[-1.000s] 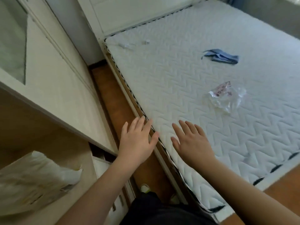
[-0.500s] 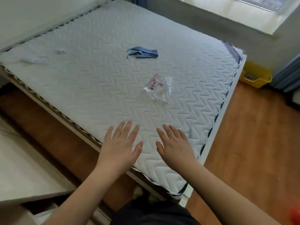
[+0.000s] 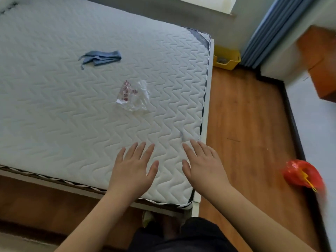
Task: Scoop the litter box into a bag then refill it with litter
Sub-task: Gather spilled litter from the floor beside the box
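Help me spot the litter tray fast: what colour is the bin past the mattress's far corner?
Yellow: the bin shows in the head view, the only view.

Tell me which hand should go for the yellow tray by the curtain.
Right. The right hand hovers open at the mattress corner nearest the floor strip leading to the yellow tray; the left hand sits further from that side.

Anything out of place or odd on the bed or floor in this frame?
A crumpled clear plastic wrapper and a loose blue cloth lie on the bare mattress; a red bag sits on the wooden floor. Nothing looks spilled or damaged.
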Demonstrator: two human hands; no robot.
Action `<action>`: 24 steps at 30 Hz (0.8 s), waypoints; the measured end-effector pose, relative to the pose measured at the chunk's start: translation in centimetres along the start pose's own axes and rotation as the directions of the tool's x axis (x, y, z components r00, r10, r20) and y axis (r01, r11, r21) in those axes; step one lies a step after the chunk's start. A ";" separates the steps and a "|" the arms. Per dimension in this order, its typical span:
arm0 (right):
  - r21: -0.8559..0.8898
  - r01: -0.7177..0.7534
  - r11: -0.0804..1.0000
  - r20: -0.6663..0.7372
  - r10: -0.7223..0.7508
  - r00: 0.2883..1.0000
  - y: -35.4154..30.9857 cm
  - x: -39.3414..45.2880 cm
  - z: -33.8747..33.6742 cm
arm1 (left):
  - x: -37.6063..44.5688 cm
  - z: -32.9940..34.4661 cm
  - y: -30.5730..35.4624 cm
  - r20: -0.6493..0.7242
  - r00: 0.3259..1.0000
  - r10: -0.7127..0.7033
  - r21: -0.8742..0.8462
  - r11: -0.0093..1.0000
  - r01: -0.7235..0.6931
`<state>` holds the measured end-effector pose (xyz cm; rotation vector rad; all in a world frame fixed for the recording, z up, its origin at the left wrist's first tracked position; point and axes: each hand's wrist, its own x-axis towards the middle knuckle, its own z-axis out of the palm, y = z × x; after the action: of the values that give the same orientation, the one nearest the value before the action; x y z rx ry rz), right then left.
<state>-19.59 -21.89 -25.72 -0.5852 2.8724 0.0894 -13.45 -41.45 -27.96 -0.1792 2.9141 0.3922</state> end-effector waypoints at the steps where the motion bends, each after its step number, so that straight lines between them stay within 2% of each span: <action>1: 0.004 -0.020 1.000 -0.007 0.020 1.000 0.7 -0.2 -0.1 | 0.5 0.0 0.8 0.019 0.999 0.033 0.002 0.999 -0.033; 5: 0.028 -0.082 0.996 0.004 0.082 0.997 3.2 -1.1 -0.1 | 2.1 0.7 4.8 0.079 0.978 0.191 -0.027 0.981 -0.190; 9: 0.070 -0.142 0.987 0.022 0.141 0.990 6.7 -2.1 0.2 | 4.0 1.8 8.8 0.125 0.952 0.281 -0.110 0.957 -0.268; 18: 0.234 -0.386 0.892 0.040 0.388 0.921 18.9 -6.4 2.7 | 6.8 3.0 20.2 0.145 0.883 0.447 -0.022 0.893 -0.449; 24: 0.314 -0.432 0.846 0.057 0.437 0.898 29.8 -9.4 4.5 | 8.9 5.1 30.9 0.157 0.860 0.486 0.031 0.868 -0.496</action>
<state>-21.94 9.52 -27.55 0.1352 2.8873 -0.3111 -25.71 -11.34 -26.96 0.5955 2.7882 0.3552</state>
